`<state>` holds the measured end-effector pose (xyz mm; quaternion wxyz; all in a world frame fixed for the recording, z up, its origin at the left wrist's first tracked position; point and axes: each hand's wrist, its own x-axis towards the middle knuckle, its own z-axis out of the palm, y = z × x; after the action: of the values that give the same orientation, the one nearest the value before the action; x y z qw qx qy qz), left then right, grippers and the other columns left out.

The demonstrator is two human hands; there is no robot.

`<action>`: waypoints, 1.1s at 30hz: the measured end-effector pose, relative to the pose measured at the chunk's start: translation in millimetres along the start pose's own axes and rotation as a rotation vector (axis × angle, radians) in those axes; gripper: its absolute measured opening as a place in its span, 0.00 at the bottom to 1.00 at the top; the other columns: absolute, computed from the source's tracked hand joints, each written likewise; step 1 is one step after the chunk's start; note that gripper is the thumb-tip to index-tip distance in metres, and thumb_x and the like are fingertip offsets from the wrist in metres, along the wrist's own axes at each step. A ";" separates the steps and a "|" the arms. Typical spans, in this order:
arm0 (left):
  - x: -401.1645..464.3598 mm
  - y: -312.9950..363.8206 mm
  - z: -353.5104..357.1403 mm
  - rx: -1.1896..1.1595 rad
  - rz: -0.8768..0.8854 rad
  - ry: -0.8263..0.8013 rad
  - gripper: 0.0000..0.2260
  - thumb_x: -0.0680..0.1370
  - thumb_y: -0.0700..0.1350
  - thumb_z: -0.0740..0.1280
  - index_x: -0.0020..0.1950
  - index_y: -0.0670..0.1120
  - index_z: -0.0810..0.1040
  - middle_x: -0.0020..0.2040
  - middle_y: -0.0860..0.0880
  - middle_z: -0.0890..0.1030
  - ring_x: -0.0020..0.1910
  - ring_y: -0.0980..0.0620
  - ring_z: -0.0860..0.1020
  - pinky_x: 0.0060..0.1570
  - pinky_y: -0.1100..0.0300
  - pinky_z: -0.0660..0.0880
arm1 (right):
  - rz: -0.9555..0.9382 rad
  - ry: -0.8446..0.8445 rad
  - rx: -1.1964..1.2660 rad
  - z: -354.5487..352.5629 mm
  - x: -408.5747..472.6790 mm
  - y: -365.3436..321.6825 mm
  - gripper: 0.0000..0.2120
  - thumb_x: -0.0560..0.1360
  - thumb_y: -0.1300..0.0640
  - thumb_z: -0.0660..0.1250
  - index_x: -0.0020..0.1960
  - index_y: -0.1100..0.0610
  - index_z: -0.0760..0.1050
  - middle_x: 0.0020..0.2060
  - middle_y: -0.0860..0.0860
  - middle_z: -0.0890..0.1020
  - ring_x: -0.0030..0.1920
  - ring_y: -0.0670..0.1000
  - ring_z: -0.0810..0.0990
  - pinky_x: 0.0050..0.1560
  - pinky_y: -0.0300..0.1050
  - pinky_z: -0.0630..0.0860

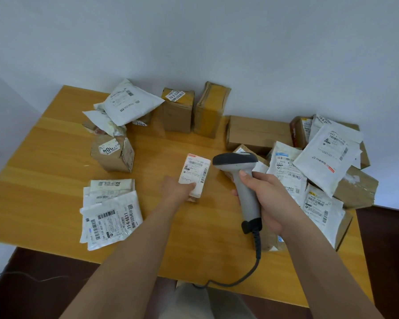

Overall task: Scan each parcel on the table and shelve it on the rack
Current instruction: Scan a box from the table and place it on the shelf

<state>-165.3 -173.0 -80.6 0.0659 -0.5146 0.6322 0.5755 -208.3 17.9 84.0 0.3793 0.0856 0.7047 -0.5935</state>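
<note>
1. Biggest risk imo: the scanner head sits just right of the small box and may not be angled onto its label, so the read could miss.
2. Left hand fingers are clamped on the box's near end, mid-worktop. A loose hold could tip it.
3. Right hand fingers are wrapped round the scanner handle; the cable trails off the near edge and could snag.
4. Parcels are piled right of the box, with mailers to its left. No rack in view.

small box: white label up, mid-table, held at its near end
scanner: grey, corded, head just right of the box
other parcels: bags and cartons in piles around the table
</note>
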 end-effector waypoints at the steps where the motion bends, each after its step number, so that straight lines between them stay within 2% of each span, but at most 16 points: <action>1: -1.5 -2.1 4.6 -0.135 -0.104 -0.083 0.20 0.73 0.42 0.75 0.61 0.38 0.73 0.55 0.46 0.80 0.49 0.46 0.81 0.45 0.51 0.81 | 0.008 -0.006 0.017 0.8 -1.0 -1.8 0.12 0.80 0.51 0.67 0.58 0.57 0.78 0.52 0.55 0.83 0.46 0.50 0.84 0.40 0.42 0.80; 2: -4.1 -4.2 9.0 -0.234 -0.179 -0.146 0.19 0.75 0.41 0.73 0.63 0.39 0.74 0.57 0.44 0.81 0.48 0.46 0.81 0.43 0.51 0.81 | 0.016 -0.013 0.033 1.4 -2.4 -3.4 0.12 0.80 0.52 0.67 0.59 0.57 0.78 0.53 0.55 0.82 0.46 0.50 0.84 0.39 0.42 0.80; 4: -8.6 -7.3 17.3 -0.318 -0.241 -0.163 0.17 0.75 0.42 0.72 0.63 0.42 0.76 0.57 0.43 0.81 0.47 0.47 0.82 0.40 0.51 0.81 | 0.024 -0.024 0.033 1.9 -5.5 -6.3 0.11 0.80 0.53 0.67 0.58 0.57 0.77 0.51 0.56 0.83 0.45 0.50 0.84 0.40 0.43 0.81; 7: -10.9 -7.1 25.2 -0.324 -0.234 -0.123 0.17 0.76 0.43 0.71 0.64 0.44 0.76 0.58 0.44 0.81 0.50 0.46 0.81 0.44 0.50 0.81 | 0.014 -0.034 -0.007 1.7 -9.5 -9.3 0.06 0.79 0.53 0.67 0.54 0.53 0.77 0.50 0.55 0.83 0.45 0.49 0.84 0.45 0.46 0.81; 9: -11.9 -4.9 26.8 -0.315 -0.240 -0.128 0.17 0.77 0.46 0.70 0.65 0.44 0.75 0.58 0.45 0.81 0.53 0.45 0.81 0.47 0.49 0.80 | -0.001 -0.038 -0.033 2.1 -12.7 -11.6 0.04 0.79 0.53 0.67 0.52 0.51 0.77 0.49 0.53 0.83 0.44 0.48 0.85 0.43 0.44 0.81; 12: -10.9 -5.2 26.5 -0.337 -0.236 -0.119 0.18 0.78 0.50 0.69 0.65 0.44 0.73 0.59 0.44 0.80 0.54 0.44 0.80 0.47 0.48 0.80 | -0.019 -0.041 -0.057 3.2 -16.9 -15.2 0.04 0.80 0.52 0.66 0.52 0.51 0.78 0.49 0.52 0.83 0.43 0.47 0.85 0.42 0.42 0.81; 15: -8.7 -7.8 28.3 -0.392 -0.238 -0.120 0.17 0.80 0.47 0.68 0.65 0.41 0.74 0.60 0.42 0.80 0.52 0.44 0.81 0.49 0.48 0.80 | -0.033 -0.049 -0.063 3.9 -19.7 -18.3 0.06 0.80 0.53 0.66 0.54 0.52 0.78 0.52 0.52 0.84 0.42 0.46 0.85 0.41 0.41 0.81; 20: -5.7 -1.4 34.6 -0.450 -0.276 -0.102 0.15 0.80 0.43 0.66 0.66 0.40 0.73 0.61 0.41 0.79 0.51 0.44 0.79 0.38 0.54 0.77 | -0.034 -0.035 -0.103 6.4 -23.4 -24.9 0.12 0.80 0.53 0.66 0.61 0.55 0.78 0.54 0.53 0.83 0.49 0.51 0.85 0.46 0.46 0.80; 24: -2.1 1.3 40.2 -0.456 -0.306 -0.050 0.14 0.80 0.42 0.67 0.64 0.40 0.74 0.61 0.41 0.80 0.50 0.44 0.79 0.40 0.53 0.76 | -0.055 -0.037 -0.140 7.5 -27.9 -30.3 0.07 0.79 0.53 0.67 0.56 0.53 0.79 0.52 0.52 0.83 0.46 0.49 0.85 0.46 0.45 0.81; 28: -0.5 0.3 40.8 -0.471 -0.314 -0.054 0.14 0.80 0.41 0.66 0.65 0.41 0.74 0.61 0.41 0.80 0.50 0.44 0.79 0.35 0.54 0.75 | -0.082 -0.050 -0.169 8.0 -33.7 -35.1 0.04 0.79 0.53 0.67 0.52 0.51 0.79 0.48 0.50 0.84 0.41 0.46 0.85 0.42 0.41 0.80; 33: 1.3 -1.1 42.1 -0.468 -0.305 -0.042 0.14 0.80 0.41 0.66 0.66 0.41 0.73 0.61 0.41 0.80 0.46 0.46 0.78 0.32 0.56 0.75 | -0.102 -0.052 -0.179 8.1 -41.1 -39.8 0.03 0.79 0.52 0.67 0.47 0.49 0.80 0.43 0.48 0.84 0.40 0.46 0.85 0.47 0.47 0.82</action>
<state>-186.5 -140.0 -96.0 0.0439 -0.5930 0.3958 0.6998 -198.9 13.0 140.9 0.3730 0.0000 0.7483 -0.5486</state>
